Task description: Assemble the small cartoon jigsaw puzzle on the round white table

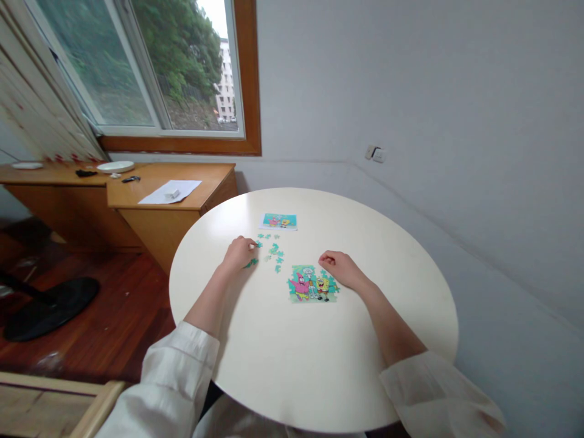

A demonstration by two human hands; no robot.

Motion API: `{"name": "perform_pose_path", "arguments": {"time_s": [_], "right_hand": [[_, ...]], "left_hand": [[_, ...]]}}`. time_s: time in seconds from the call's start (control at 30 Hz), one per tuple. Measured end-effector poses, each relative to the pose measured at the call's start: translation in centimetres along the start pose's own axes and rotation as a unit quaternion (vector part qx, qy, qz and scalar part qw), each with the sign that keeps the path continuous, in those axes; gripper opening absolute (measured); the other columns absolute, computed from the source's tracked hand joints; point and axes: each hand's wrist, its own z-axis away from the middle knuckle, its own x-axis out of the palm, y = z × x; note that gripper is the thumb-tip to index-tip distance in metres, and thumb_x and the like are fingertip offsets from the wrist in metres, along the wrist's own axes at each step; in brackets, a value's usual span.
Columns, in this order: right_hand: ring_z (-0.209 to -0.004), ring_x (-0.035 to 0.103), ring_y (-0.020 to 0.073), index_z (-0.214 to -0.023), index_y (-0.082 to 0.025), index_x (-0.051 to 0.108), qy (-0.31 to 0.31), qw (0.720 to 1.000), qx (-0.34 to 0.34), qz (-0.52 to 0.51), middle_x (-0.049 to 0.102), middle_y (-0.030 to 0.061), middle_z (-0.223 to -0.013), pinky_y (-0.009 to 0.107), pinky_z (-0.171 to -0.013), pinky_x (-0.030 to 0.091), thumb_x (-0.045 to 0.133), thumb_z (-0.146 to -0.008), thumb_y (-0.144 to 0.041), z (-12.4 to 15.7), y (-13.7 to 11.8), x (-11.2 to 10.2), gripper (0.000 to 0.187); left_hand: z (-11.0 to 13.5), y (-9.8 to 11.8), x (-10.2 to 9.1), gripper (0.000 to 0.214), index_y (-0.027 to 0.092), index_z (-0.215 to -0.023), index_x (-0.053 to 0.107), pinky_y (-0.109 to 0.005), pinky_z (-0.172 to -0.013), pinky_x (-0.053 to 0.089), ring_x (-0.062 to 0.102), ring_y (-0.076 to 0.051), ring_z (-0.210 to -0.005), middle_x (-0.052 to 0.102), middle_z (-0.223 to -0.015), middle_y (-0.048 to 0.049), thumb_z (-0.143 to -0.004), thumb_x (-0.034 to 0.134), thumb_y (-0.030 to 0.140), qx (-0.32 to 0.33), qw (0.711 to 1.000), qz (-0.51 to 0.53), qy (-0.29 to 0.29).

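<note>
A partly assembled jigsaw puzzle [302, 287] with cartoon figures lies flat on the round white table [292, 353]. My left hand [239, 252] is at the left of the loose pieces, thumb and finger closed at a small green puzzle piece [260, 244]. More loose green puzzle pieces [274, 249] are scattered between that hand and the puzzle. My right hand [338, 266] rests just beyond the puzzle's upper right corner with its fingers curled together. Whatever may be in its fingertips is too small to make out. Behind the pieces lies a reference picture card [279, 221] with the same cartoon figures.
A wooden desk [219, 182] stands beyond the table at the left, bearing a white paper sheet [159, 193] with a small white box and a white plate [115, 166]. A wall [479, 182] runs along the right. A wooden chair part [103, 407] is at lower left.
</note>
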Motion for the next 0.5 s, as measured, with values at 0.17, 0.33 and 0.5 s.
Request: {"name": "perform_pose_path", "arguments": {"time_s": [0.17,0.33,0.5], "right_hand": [[-0.057,0.048,0.0112,-0.073,-0.017,0.06,0.0,1.0,-0.005,0.0,0.056,-0.0001,-0.062,0.022,-0.054,0.034,0.048,-0.074,-0.031,0.0,0.1,-0.1,0.019],[-0.057,0.048,0.0111,-0.073,-0.017,0.06,0.003,1.0,-0.007,-0.003,0.056,-0.0001,-0.062,0.022,-0.053,0.034,0.048,-0.074,-0.031,-0.1,0.3,0.0,0.019],[-0.057,0.048,0.0115,-0.072,-0.018,0.06,0.004,1.0,-0.004,-0.001,0.057,0.0001,-0.062,0.022,-0.053,0.034,0.048,-0.074,-0.031,-0.2,0.5,0.2,0.018]], "left_hand": [[-0.3,-0.7,-0.6,0.025,0.015,-0.088,0.068,-0.025,-0.065,0.043,0.061,-0.019,-0.076,0.068,-0.084,-0.0094,-0.075,0.047,0.017,-0.043,0.998,0.049,0.025],[-0.1,-1.6,-1.0,0.024,0.013,-0.079,0.068,-0.024,-0.054,0.042,0.06,-0.017,-0.063,0.068,-0.076,-0.0082,-0.064,0.065,0.032,-0.06,0.992,0.109,-0.019],[-0.1,-2.0,-0.8,0.023,0.014,-0.074,0.066,-0.022,-0.05,0.042,0.058,-0.015,-0.058,0.066,-0.069,-0.005,-0.055,0.07,0.025,-0.053,0.987,0.144,-0.048]]}}
